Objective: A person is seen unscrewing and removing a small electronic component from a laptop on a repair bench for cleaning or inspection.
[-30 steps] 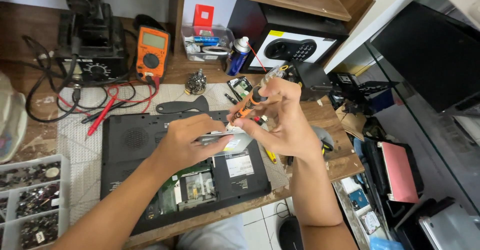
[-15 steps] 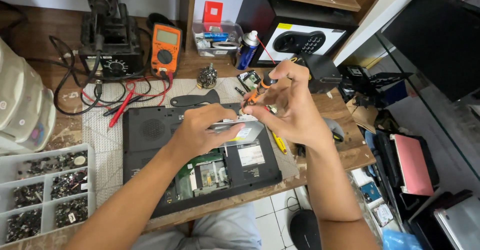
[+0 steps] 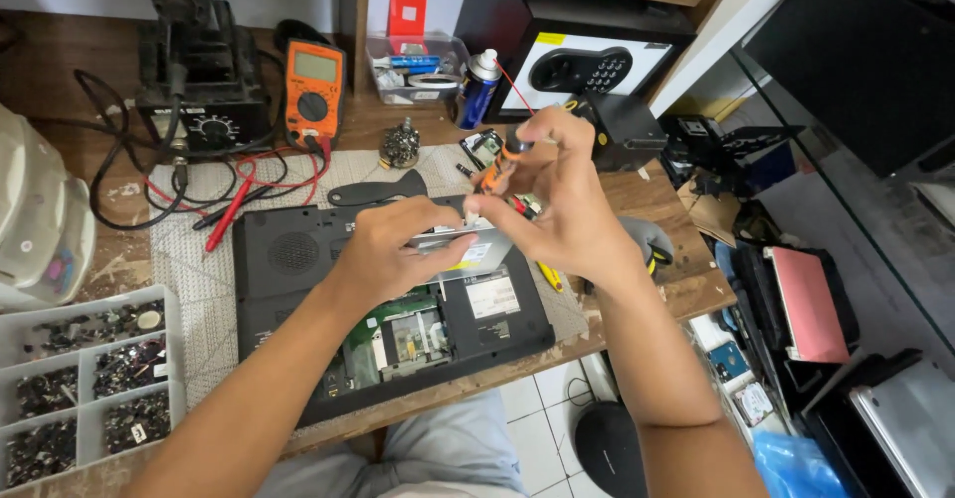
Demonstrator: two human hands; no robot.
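Note:
A black laptop point(image 3: 298, 259) lies upside down on a grey mat, its bottom cover partly off so a green circuit board point(image 3: 398, 329) shows. My left hand point(image 3: 393, 249) grips a flat silver drive point(image 3: 476, 251) held just above the laptop. My right hand point(image 3: 562, 204) holds an orange-and-black screwdriver point(image 3: 500, 165) upright, with its tip down at the drive's edge.
A clear compartment tray of small dark parts point(image 3: 85, 379) sits at the front left. An orange multimeter point(image 3: 315, 95) with red and black leads, a black soldering station point(image 3: 199, 70), a spray can point(image 3: 479, 85) and a black safe point(image 3: 587, 45) stand behind. The table edge drops off at right.
The view has drifted, so the laptop and hands sit slightly further right in frame. Both hands keep their hold on the drive and the screwdriver, close together over the laptop.

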